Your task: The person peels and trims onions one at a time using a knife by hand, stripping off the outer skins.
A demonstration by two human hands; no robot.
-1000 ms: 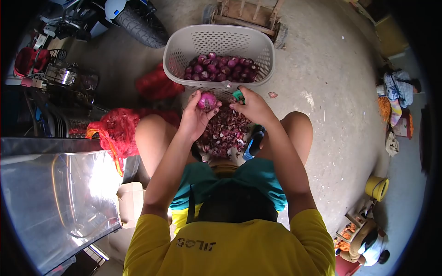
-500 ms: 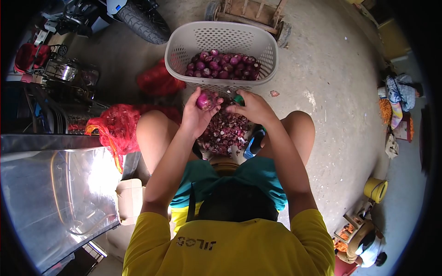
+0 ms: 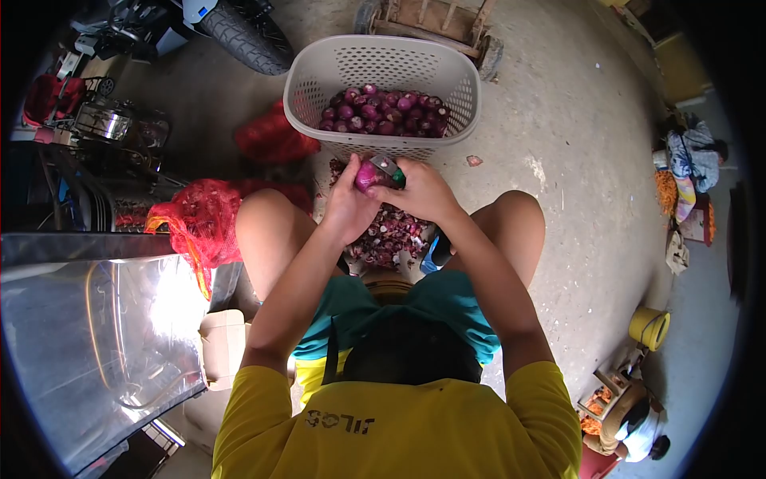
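My left hand [image 3: 349, 204] is closed around a purple-red onion [image 3: 369, 176], held just in front of the basket. Gripped in my right hand [image 3: 427, 191] is a small knife [image 3: 386, 164] with a green handle, its blade lying against the top of the onion. The right thumb presses near the onion's side. Beyond my hands stands a grey perforated basket [image 3: 463, 132] with many purple onions [image 3: 383, 112] inside. Below my hands, between my feet, onion skins [image 3: 391, 237] are heaped on the floor.
Red mesh sacks [image 3: 206, 219] lie left of my knee, with another red sack [image 3: 275, 137] beside the basket. A wooden cart [image 3: 431, 20] and a motorbike wheel [image 3: 249, 36] stand behind. At lower right are a yellow bucket [image 3: 649, 328] and another person [image 3: 638, 423].
My hands have come together. The knife, previously apart from the onion on the right, now touches it, and the onion has shifted slightly right.
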